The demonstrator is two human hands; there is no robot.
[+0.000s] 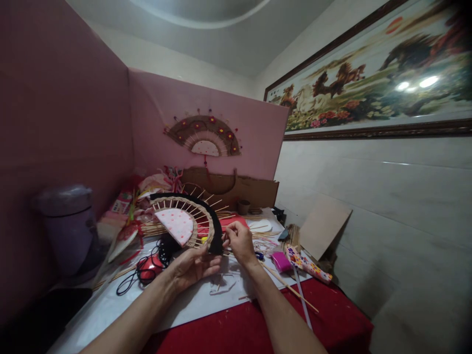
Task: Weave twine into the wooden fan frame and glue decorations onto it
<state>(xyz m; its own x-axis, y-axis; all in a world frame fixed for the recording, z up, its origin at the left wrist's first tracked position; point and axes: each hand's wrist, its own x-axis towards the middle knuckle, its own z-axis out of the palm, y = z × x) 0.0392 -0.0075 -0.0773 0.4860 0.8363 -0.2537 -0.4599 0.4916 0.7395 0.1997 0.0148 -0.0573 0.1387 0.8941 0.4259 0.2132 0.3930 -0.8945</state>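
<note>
A half-round craft fan (217,221) is held up over the table, with thin wooden ribs, a beige woven band, a black woven outer band and a pink dotted centre piece (177,225). My left hand (193,268) supports its lower right end from below, thumb on the edge, fingers curled under. At the black band's end, my right hand (239,243) has its fingers pinched together; what lies between them, probably black cord, is too small to make out. Loose black cord (147,268) lies in loops left of my left wrist, over a red round object (150,269).
A finished fan (204,137) hangs on the pink board behind. Around the work lie sticks (291,287), a magenta packet (281,262), a flowered fabric piece (309,265) and blue-handled scissors (259,256). A lidded bin (68,231) stands left; cardboard (326,226) leans right.
</note>
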